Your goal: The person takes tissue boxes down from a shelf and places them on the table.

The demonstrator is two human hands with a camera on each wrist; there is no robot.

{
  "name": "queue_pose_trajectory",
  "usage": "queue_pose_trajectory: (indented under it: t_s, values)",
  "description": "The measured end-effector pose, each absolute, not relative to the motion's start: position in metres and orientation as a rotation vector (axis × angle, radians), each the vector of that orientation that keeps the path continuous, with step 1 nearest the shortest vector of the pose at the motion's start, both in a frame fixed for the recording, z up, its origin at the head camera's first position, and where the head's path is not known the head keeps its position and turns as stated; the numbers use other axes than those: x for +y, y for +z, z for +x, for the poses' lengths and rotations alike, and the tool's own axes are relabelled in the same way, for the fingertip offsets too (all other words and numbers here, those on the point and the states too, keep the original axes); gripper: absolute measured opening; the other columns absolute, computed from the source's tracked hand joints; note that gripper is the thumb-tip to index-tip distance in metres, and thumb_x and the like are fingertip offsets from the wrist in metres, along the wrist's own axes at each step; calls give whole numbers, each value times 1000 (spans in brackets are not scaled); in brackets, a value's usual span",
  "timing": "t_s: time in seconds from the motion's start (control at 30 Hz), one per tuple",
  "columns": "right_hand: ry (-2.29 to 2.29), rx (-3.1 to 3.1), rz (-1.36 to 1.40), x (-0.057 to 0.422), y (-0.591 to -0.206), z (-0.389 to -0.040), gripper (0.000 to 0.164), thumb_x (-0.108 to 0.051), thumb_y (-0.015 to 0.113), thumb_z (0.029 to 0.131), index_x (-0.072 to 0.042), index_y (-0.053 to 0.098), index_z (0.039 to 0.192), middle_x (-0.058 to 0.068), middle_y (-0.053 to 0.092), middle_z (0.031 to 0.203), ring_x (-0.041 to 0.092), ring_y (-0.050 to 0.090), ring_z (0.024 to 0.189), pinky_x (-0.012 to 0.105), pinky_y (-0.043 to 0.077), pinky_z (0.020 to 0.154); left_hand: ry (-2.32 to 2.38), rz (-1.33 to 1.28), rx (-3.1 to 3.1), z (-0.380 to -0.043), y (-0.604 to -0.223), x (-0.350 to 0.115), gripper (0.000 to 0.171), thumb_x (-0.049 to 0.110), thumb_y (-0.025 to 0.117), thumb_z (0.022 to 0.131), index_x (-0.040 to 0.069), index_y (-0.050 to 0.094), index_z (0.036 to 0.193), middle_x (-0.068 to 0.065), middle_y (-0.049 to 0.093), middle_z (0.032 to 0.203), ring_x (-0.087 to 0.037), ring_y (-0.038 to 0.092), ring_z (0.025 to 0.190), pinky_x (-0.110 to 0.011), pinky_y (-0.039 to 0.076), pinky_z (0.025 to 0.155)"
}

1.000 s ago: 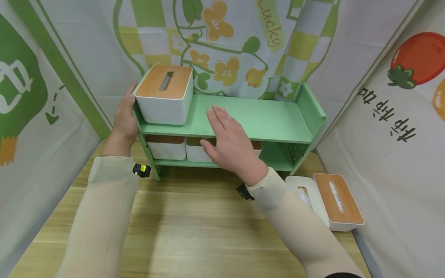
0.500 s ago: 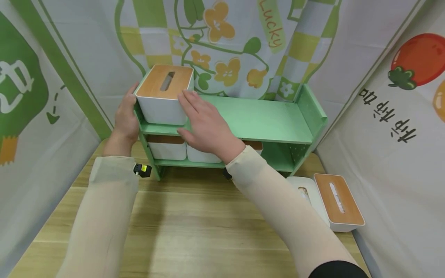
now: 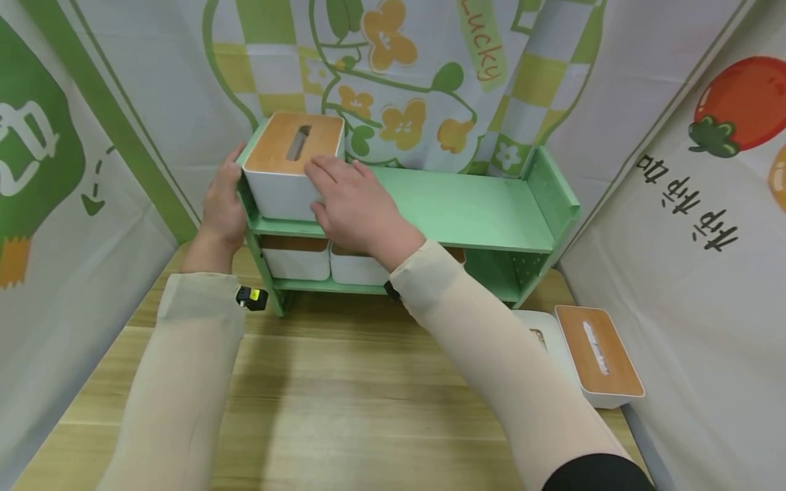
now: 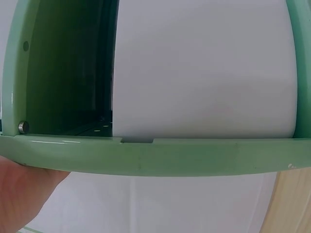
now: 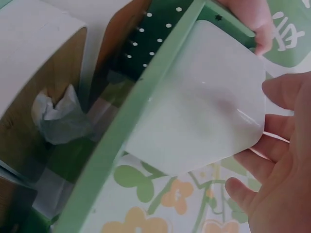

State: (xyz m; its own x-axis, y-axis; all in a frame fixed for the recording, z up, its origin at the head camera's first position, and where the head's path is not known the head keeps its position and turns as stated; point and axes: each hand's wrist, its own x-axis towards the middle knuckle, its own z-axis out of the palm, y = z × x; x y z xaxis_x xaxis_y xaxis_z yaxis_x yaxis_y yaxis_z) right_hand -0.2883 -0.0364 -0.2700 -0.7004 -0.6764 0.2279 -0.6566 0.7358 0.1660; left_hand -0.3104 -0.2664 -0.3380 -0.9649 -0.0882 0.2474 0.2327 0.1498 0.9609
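A white tissue box (image 3: 282,194) with a wood-look lid stands at the left end of the upper board of a green shelf (image 3: 473,211). My right hand (image 3: 362,208) rests at its front right corner, with fingers on the lid's edge and the thumb near the front. In the right wrist view the box's white front (image 5: 199,102) lies beside the spread fingers, whose tips are partly hidden. Against the outside of the shelf's left side panel (image 4: 194,158) lies my left hand (image 3: 222,208), most of its fingers hidden behind the panel.
Several tissue boxes (image 3: 297,262) stand on the lower board, partly behind my right hand. On the wooden table at right are a white-topped box (image 3: 555,341) and a wood-lidded tissue box (image 3: 598,354). Printed cloth walls (image 3: 430,41) enclose the back and sides.
My right hand has moved left from above the shelf's middle to the tissue box, and its fingers have come onto the lid's edge. The left hand has stayed at the side panel.
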Motion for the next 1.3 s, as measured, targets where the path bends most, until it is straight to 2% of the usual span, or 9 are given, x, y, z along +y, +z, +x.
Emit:
queue_pose_trajectory:
  t_s: [0.13,0.2,0.37,0.57,0.7,0.83,1.0,1.2,1.3]
  values:
    - [-67,-2577,1049,-35,-269,-284,51,-34,42,104,-13,42,150,3,43,148,18,38,135,37,27,111,-1966,-139,-2145,-311,-337,-266,56,46,14,105,36,22,159,0,21,162,-20,22,142,-39,18,115]
    - [-68,-2552,1052,-37,-269,-284,52,-35,42,104,-14,40,152,3,42,148,19,37,136,37,27,111,-1977,-129,-2140,-311,-336,-266,55,46,15,105,37,23,159,-3,22,162,-23,26,140,-40,21,114]
    - [-85,-2595,1035,-39,-274,-287,58,-38,43,105,-20,28,158,5,31,158,19,24,145,38,23,114,-1971,-117,-2139,-310,-335,-266,55,47,15,105,38,23,158,-4,24,160,-24,29,137,-41,25,113]
    - [0,-2625,937,-33,-278,-284,49,-28,46,104,-24,37,152,6,35,154,21,34,140,41,35,106,-1991,-135,-2116,-311,-336,-264,55,46,17,105,37,25,158,-3,22,161,-22,29,136,-39,27,112]
    - [-19,-2611,905,-28,-276,-281,45,-21,43,103,-23,42,147,6,40,150,23,39,136,43,38,104,-2030,-115,-2102,-309,-335,-266,54,47,18,105,40,26,158,-8,25,158,-25,38,126,-40,36,102]
    - [-31,-2624,866,-25,-273,-276,41,-14,43,100,-21,49,140,8,46,144,24,43,131,44,39,101,-2011,-90,-2140,-309,-336,-268,54,48,17,104,42,24,157,-8,25,156,-23,40,117,-39,38,96]
    - [-45,-2698,774,-25,-270,-269,44,-12,45,96,-21,50,139,13,48,141,30,44,131,45,35,105,-1960,-94,-2177,-309,-337,-268,55,49,15,104,42,22,158,-9,27,153,-22,39,116,-39,38,94]
    - [-117,-2751,809,-33,-272,-272,57,-35,43,102,-36,27,157,25,30,154,35,25,144,46,17,116,-1978,-114,-2148,-308,-336,-267,55,47,16,104,40,22,158,-13,30,149,-22,42,113,-38,39,91]
    - [-200,-2719,824,-33,-273,-273,55,-37,42,104,-38,27,157,27,31,153,37,27,143,46,18,116,-1987,-132,-2128,-308,-336,-266,55,46,17,104,39,24,158,-13,30,150,-23,41,114,-39,38,93]
